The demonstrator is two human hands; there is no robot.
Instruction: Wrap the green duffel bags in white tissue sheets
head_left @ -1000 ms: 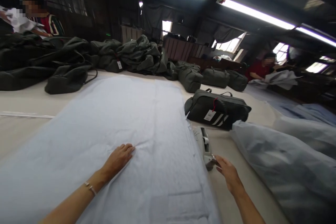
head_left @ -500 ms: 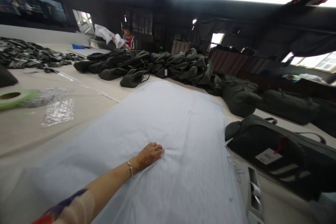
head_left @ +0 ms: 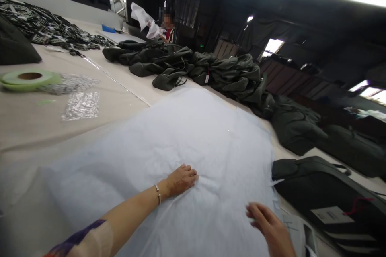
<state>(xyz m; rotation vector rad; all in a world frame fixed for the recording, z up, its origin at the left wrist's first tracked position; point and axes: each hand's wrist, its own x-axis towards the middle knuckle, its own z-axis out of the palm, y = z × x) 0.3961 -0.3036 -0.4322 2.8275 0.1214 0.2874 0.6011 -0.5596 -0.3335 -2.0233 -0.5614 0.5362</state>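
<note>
A pile of thin, whitish translucent sheets (head_left: 193,128) covers the middle of the table. My left hand (head_left: 182,179) rests on it with curled fingers closed on the top sheet, and creases run out from the fingertips. Over the right part of the pile is my right hand (head_left: 268,225), slightly blurred, its fingers half bent and apart with nothing in them. A dark green bag (head_left: 328,196) with a white tag and a red cord lies right of the pile. Between the bag and my right hand a grey-white object (head_left: 297,229) with dark slots is partly hidden.
Dark green bags (head_left: 235,72) lie heaped along the far side. On the left are a green tape roll (head_left: 30,79), a clear packet (head_left: 81,105) and a heap of black-and-white straps (head_left: 45,24). Across the table a person (head_left: 169,28) handles white sheet material.
My right hand has come into view at the lower right, over the sheets. My left hand keeps its place on the pile. The view has tilted and turned a little left.
</note>
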